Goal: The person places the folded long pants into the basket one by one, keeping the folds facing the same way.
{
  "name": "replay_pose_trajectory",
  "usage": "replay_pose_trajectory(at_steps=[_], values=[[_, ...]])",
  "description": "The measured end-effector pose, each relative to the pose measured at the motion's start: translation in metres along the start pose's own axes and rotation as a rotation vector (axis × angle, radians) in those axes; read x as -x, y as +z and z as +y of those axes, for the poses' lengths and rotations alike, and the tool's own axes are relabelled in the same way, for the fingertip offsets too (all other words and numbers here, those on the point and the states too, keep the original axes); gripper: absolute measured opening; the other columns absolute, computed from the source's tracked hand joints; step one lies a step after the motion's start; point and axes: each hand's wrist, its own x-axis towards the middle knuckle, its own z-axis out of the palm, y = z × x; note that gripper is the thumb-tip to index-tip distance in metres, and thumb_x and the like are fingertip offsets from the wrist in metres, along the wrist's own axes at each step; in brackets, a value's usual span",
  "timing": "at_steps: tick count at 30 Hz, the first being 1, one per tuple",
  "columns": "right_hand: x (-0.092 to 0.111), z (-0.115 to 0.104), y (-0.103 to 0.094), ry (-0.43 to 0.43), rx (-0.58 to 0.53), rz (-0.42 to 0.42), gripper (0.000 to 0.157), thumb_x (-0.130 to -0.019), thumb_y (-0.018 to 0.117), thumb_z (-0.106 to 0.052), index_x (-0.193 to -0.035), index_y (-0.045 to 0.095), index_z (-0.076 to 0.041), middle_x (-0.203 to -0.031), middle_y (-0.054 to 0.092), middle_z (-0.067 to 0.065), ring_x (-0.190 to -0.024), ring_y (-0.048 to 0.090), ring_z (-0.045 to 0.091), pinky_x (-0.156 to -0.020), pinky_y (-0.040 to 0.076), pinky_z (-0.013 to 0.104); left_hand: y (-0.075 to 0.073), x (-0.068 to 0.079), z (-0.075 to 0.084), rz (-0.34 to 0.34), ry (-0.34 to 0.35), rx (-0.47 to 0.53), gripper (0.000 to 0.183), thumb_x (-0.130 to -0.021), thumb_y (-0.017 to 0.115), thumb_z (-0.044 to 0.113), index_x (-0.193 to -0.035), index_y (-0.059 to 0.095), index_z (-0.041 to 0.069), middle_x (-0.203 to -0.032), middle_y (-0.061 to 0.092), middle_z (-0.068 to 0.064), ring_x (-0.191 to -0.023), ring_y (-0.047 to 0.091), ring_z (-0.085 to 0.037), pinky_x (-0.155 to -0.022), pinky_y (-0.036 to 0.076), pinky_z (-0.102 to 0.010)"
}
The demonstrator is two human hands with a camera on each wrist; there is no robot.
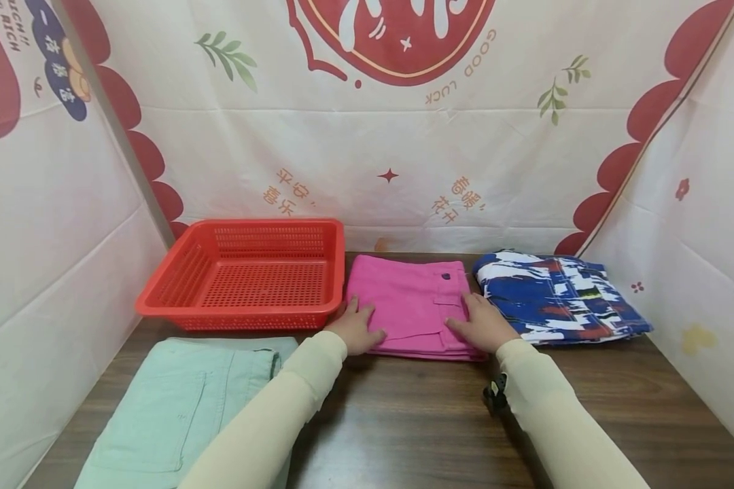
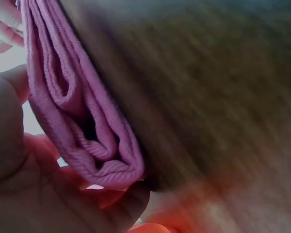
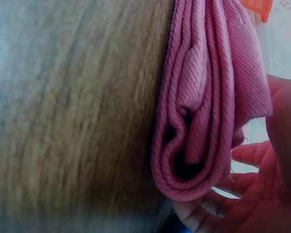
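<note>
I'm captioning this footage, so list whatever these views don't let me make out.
Pale green garment: head view, partly behind the left sleeve, cut by the bottom edge.
Tabletop: grain, left wrist view, blurred.
Pink garment: underside, head view, under its upper layers.
Right hand: some fingertips, right wrist view, behind the pink garment.
Red emblem: head view, cut by top edge.

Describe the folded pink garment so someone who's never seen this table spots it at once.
Find the red basket, toward the back left of the wooden table. Just right of it lies the folded pink garment, between left hand and right hand. Unlike the pale green garment or the blue patterned garment, it's solid pink.
</note>
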Motion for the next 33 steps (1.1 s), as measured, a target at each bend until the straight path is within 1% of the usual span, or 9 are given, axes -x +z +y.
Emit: replay_pose_trajectory(at_steps=[2, 5, 12, 16, 23, 25, 29, 33], values=[[-0.0016, 0.0008, 0.001, -0.006, -0.002, 0.006, 0.086, -0.096, 0.06, -0.043, -0.152, 0.023, 0.009, -0.153, 0.025, 0.035, -0.14, 0.022, 0.053, -0.11, 0.022, 0.065, -0.0018, 0.0002, 0.0006, -0.017, -0.014, 0.01, 0.071, -0.096, 0.055, 0.045, -0.155, 0.033, 0.011, -0.163, 0.009, -0.02, -0.149, 0.01, -0.038, -0.116, 0.025, -0.045], [-0.0024, 0.0006, 0.0013, -0.007, -0.008, 0.01, 0.085, -0.095, 0.06, -0.043, -0.152, 0.023, 0.01, -0.152, 0.027, 0.035, -0.14, 0.024, 0.052, -0.11, 0.023, 0.064, -0.0034, 0.0003, 0.0017, -0.022, -0.028, 0.017, 0.072, -0.095, 0.057, 0.045, -0.155, 0.034, 0.012, -0.163, 0.01, -0.019, -0.149, 0.01, -0.038, -0.117, 0.024, -0.046], [-0.0029, 0.0001, 0.0001, 0.008, -0.032, 0.01, 0.086, -0.095, 0.062, -0.043, -0.152, 0.024, 0.009, -0.152, 0.028, 0.034, -0.14, 0.026, 0.051, -0.11, 0.025, 0.063, -0.003, -0.0014, 0.0015, -0.007, -0.03, 0.041, 0.072, -0.094, 0.06, 0.044, -0.154, 0.036, 0.011, -0.163, 0.012, -0.019, -0.148, 0.012, -0.039, -0.116, 0.025, -0.045], [-0.0023, -0.0001, -0.001, 0.011, -0.043, 0.011, 0.087, -0.094, 0.062, -0.043, -0.152, 0.023, 0.009, -0.152, 0.028, 0.034, -0.14, 0.026, 0.051, -0.11, 0.025, 0.064, -0.0016, -0.0007, 0.0022, 0.006, -0.035, 0.054, 0.073, -0.092, 0.062, 0.042, -0.153, 0.037, 0.01, -0.163, 0.013, -0.02, -0.148, 0.012, -0.041, -0.117, 0.024, -0.046], [-0.0025, -0.0021, -0.0043, 0.01, -0.032, 0.043, 0.085, -0.094, 0.063, -0.04, -0.15, 0.025, 0.012, -0.149, 0.032, 0.037, -0.138, 0.028, 0.052, -0.11, 0.026, 0.064, 0.0009, -0.0007, 0.0047, 0.031, -0.037, 0.031, 0.072, -0.091, 0.062, 0.041, -0.152, 0.038, 0.009, -0.162, 0.015, -0.022, -0.147, 0.015, -0.043, -0.115, 0.027, -0.047], [-0.0022, -0.0027, -0.005, 0.007, -0.034, 0.046, 0.085, -0.094, 0.063, -0.041, -0.149, 0.026, 0.013, -0.147, 0.035, 0.037, -0.136, 0.031, 0.052, -0.109, 0.027, 0.064, 0.001, -0.0008, 0.0055, 0.03, -0.042, 0.026, 0.072, -0.092, 0.062, 0.041, -0.152, 0.038, 0.01, -0.162, 0.014, -0.022, -0.147, 0.015, -0.043, -0.115, 0.027, -0.047], [-0.0032, -0.0012, -0.0044, 0.026, -0.074, 0.037, 0.086, -0.093, 0.063, -0.042, -0.149, 0.026, 0.012, -0.144, 0.04, 0.035, -0.131, 0.041, 0.049, -0.107, 0.032, 0.063, 0.0001, -0.001, 0.0059, 0.028, -0.048, 0.022, 0.073, -0.091, 0.063, 0.042, -0.152, 0.038, 0.01, -0.162, 0.015, -0.022, -0.147, 0.015, -0.042, -0.115, 0.028, -0.047], [-0.0042, 0.0003, -0.0039, 0.082, -0.128, 0.006, 0.089, -0.093, 0.063, -0.046, -0.148, 0.026, 0.013, -0.141, 0.042, 0.035, -0.121, 0.048, 0.045, -0.104, 0.037, 0.062, -0.0005, -0.002, 0.0049, 0.028, -0.051, 0.01, 0.072, -0.091, 0.063, 0.042, -0.152, 0.039, 0.01, -0.162, 0.016, -0.021, -0.147, 0.016, -0.041, -0.115, 0.027, -0.046]])
